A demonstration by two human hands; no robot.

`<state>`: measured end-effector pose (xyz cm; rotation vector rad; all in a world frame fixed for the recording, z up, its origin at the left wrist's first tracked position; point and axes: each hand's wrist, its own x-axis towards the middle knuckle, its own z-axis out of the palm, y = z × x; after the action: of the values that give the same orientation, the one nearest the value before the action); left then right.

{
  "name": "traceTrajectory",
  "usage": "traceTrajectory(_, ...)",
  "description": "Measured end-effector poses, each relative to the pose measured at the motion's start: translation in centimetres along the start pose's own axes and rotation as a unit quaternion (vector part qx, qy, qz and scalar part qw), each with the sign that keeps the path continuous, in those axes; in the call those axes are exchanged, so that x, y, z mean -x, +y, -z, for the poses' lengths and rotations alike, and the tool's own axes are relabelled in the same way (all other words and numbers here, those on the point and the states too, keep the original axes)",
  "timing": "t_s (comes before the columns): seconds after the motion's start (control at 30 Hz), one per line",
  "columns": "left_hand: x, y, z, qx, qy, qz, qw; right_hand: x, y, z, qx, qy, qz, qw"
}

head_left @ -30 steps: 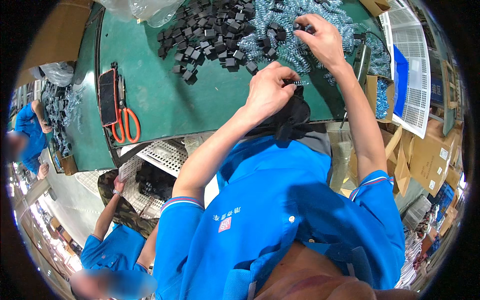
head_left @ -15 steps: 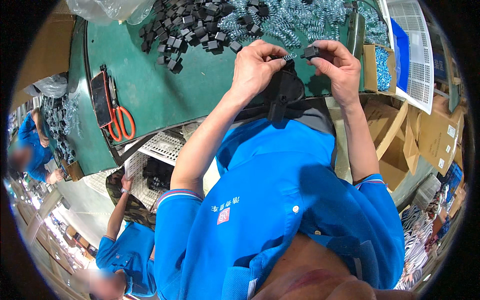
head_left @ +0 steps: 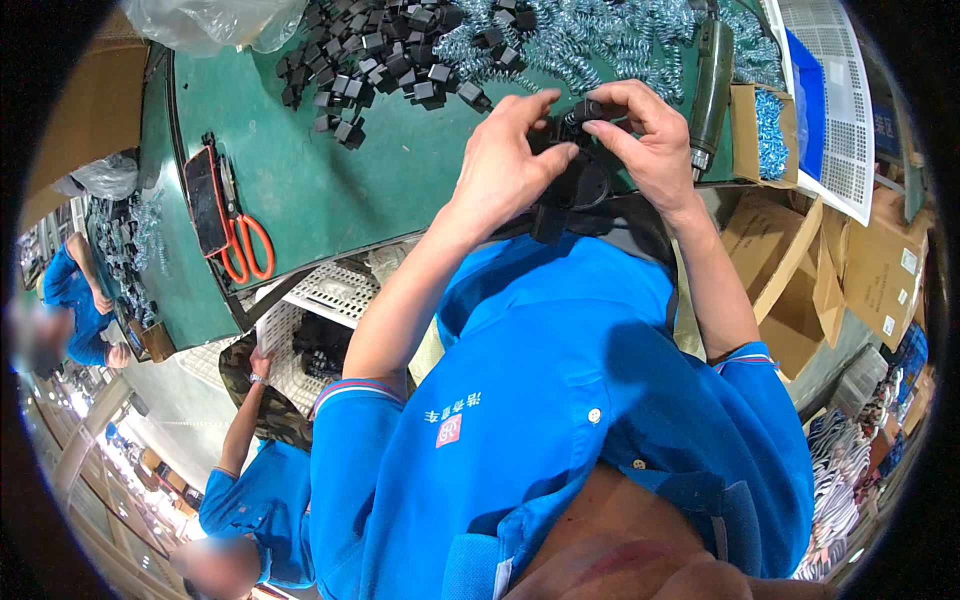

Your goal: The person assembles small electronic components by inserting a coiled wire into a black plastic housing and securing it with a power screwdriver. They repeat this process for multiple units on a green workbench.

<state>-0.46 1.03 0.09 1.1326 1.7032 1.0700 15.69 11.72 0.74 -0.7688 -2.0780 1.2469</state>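
Observation:
Between thumb and forefinger my right hand (head_left: 648, 140) pinches a small black block (head_left: 588, 108). It sits over the upper end of a black plastic part (head_left: 580, 182) with a rounded plate, at the table's near edge. My left hand (head_left: 512, 158) is beside the part, its thumb and fingers apart, with nothing visible in them. No spring shows in my fingers, and whether one sits under the block is hidden. A heap of black blocks (head_left: 375, 62) lies beyond my left hand. Farther back is a pile of silvery coil springs (head_left: 625, 42).
A green cylindrical power tool (head_left: 711, 85) and a carton of small bluish metal pieces (head_left: 771, 135) stand right. Orange-handled scissors (head_left: 250, 245) and a dark phone-like slab (head_left: 205, 205) lie left. Co-workers in blue are at left; one reaches to a white perforated crate (head_left: 325, 290).
My left fingers have let go of the coil spring and spread apart. My right hand has brought the black block left and down to the black part.

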Motion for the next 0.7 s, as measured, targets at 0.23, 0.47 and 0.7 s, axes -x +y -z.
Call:
traceTrajectory(0.23,1.3,-0.1,0.1,-0.061,-0.012,0.052,0.997,0.3,0.4,-1.1,-0.008,0.017,0.005,1.000)
traceTrajectory(0.47,1.0,0.2,0.0,0.037,-0.037,0.127,0.991,0.9,0.9,-0.6,-0.064,0.004,-0.091,0.994)
traceTrajectory(0.7,1.3,-0.5,-1.0,0.178,-0.031,0.128,0.975,1.4,-0.1,-2.0,0.025,0.074,-0.027,0.997)
